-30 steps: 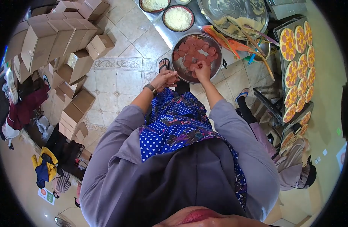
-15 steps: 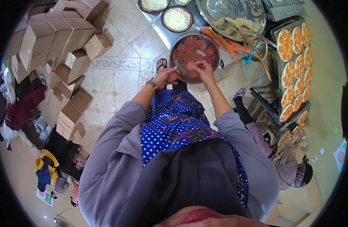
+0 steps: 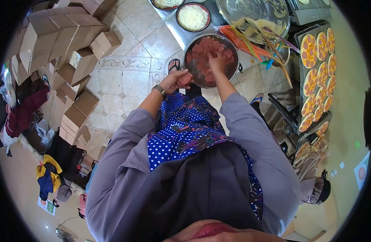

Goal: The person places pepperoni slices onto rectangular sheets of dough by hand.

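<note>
A round metal pan (image 3: 235,72) holds many thin reddish sausage slices (image 3: 198,49), spread loosely over its bottom. My left hand (image 3: 169,82), with a watch on its wrist, is closed around a small stack of sausage slices (image 3: 185,78) at the pan's lower left rim. Inside the pan, my right hand (image 3: 217,63) reaches down among the slices with its fingers bunched together. What its fingertips grip, if anything, is hidden beneath the hand.
Grated white cheese fills a dark bowl (image 3: 193,17) behind the pan. A large smeared metal basin (image 3: 256,16), an orange bag (image 3: 234,38) and wooden sticks (image 3: 283,66) lie to its right. Topped pizzas (image 3: 309,50) sit on a rack at right; cardboard boxes (image 3: 78,109) stand at left.
My right hand has moved from the pan's near side farther into it, down onto the slices; the slice it held is out of sight. My left hand keeps its stack, turned slightly.
</note>
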`<move>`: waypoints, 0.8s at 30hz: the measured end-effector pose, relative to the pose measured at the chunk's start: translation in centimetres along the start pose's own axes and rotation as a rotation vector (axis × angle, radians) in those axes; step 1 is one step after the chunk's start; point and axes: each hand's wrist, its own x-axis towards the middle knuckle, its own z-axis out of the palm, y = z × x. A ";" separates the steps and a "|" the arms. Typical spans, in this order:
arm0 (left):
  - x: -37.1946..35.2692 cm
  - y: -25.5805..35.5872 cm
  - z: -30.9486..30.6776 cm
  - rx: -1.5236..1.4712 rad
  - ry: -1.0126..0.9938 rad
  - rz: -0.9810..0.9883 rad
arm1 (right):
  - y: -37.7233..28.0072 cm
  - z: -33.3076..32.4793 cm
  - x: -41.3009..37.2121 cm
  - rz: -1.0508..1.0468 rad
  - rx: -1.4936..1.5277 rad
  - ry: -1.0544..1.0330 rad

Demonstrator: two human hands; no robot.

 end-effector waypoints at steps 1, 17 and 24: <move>-0.4 0.0 0.1 0.003 0.014 0.016 | -0.1 0.3 0.2 0.088 -0.183 0.117; -2.2 -1.0 -1.9 0.026 0.065 -0.005 | -1.3 3.3 0.9 0.299 0.052 0.077; -3.0 -0.8 -2.1 0.062 0.045 0.007 | 0.8 4.2 3.3 0.215 0.760 0.274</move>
